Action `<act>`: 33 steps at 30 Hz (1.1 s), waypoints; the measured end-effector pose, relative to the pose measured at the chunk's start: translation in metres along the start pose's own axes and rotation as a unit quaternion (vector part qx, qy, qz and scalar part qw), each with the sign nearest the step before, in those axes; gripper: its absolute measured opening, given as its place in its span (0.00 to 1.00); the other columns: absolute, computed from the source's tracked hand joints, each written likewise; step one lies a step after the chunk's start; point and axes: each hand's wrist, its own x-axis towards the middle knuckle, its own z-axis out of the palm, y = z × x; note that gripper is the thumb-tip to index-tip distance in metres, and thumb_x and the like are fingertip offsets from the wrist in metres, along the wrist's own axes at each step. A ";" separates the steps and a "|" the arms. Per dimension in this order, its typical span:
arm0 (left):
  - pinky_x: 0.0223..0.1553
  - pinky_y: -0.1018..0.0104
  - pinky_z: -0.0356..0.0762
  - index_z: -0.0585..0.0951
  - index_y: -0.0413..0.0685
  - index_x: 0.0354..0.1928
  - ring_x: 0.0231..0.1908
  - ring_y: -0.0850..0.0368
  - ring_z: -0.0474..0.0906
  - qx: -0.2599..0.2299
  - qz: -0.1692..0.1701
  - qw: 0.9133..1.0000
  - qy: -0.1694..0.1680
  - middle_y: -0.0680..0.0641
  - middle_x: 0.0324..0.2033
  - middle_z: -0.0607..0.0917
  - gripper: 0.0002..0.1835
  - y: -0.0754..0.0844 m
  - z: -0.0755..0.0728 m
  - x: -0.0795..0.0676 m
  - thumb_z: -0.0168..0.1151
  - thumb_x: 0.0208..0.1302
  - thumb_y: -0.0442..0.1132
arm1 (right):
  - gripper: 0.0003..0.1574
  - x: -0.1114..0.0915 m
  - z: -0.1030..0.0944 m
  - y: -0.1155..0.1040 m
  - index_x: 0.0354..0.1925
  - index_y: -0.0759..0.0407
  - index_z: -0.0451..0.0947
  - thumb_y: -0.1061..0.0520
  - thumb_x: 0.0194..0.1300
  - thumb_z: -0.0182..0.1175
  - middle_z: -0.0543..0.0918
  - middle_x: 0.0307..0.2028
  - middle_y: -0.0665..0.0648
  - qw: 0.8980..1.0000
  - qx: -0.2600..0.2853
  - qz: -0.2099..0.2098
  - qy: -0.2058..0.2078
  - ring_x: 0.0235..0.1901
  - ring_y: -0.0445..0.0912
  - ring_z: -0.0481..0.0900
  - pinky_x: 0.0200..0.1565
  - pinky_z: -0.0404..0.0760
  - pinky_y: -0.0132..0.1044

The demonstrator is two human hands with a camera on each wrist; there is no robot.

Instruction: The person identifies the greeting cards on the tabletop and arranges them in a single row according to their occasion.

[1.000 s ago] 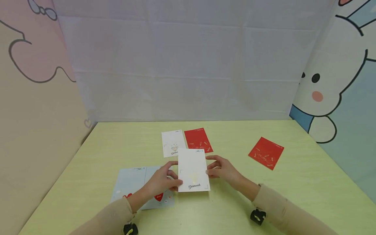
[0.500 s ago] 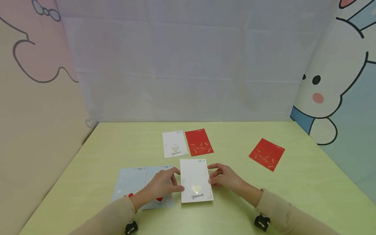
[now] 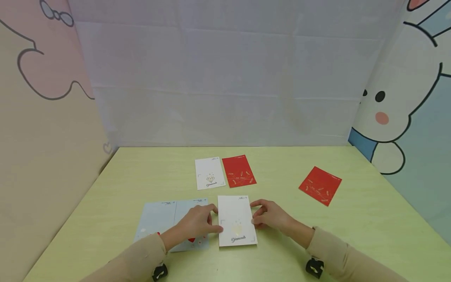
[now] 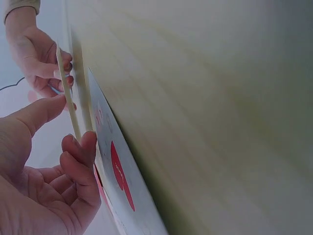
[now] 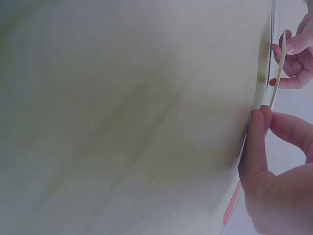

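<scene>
**White card drawn nearer and set lower**

Over the last second the white card [image 3: 237, 220] has travelled toward the person. A second ago its far edge overlapped the gap just below the small white card [image 3: 209, 173] and the red card [image 3: 238, 171]; now a strip of bare table [image 3: 105, 203] shows between them. The card's near edge has come closer to the table's front, and its left edge now lies beside the pale blue sheet [image 3: 165, 219]. Both hands came back with it: the left hand [image 3: 197, 224] and right hand [image 3: 273, 215] still pinch its side edges, sitting lower in the head view than before.
</scene>
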 end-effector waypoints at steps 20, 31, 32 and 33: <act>0.18 0.70 0.63 0.74 0.42 0.39 0.15 0.62 0.65 0.081 0.003 0.996 0.026 0.56 0.13 0.69 0.24 0.004 0.003 0.003 0.68 0.45 0.50 | 0.25 -0.002 0.000 -0.004 0.49 0.68 0.68 0.67 0.51 0.62 0.73 0.25 0.57 1.000 -0.021 -0.003 -0.003 0.22 0.46 0.75 0.28 0.78 0.36; 0.18 0.70 0.62 0.74 0.43 0.41 0.16 0.62 0.64 0.092 -0.004 0.995 0.025 0.56 0.15 0.69 0.24 0.005 0.004 0.004 0.69 0.44 0.48 | 0.24 -0.001 0.003 -0.006 0.48 0.67 0.70 0.67 0.51 0.62 0.72 0.25 0.57 1.000 -0.027 -0.002 0.002 0.22 0.45 0.75 0.28 0.78 0.35; 0.18 0.70 0.62 0.74 0.43 0.42 0.16 0.62 0.64 0.093 -0.004 0.995 0.023 0.56 0.15 0.69 0.24 0.005 0.005 0.005 0.69 0.44 0.48 | 0.24 0.000 0.003 -0.006 0.48 0.67 0.70 0.67 0.51 0.62 0.72 0.25 0.57 1.000 -0.029 -0.003 0.001 0.22 0.45 0.75 0.28 0.78 0.35; 0.19 0.70 0.62 0.74 0.44 0.42 0.17 0.62 0.64 0.093 -0.004 0.995 0.023 0.56 0.15 0.69 0.25 0.005 0.004 0.005 0.69 0.44 0.48 | 0.24 0.000 0.003 -0.006 0.48 0.67 0.70 0.67 0.51 0.62 0.72 0.25 0.57 1.000 -0.030 -0.002 0.001 0.22 0.45 0.75 0.28 0.78 0.35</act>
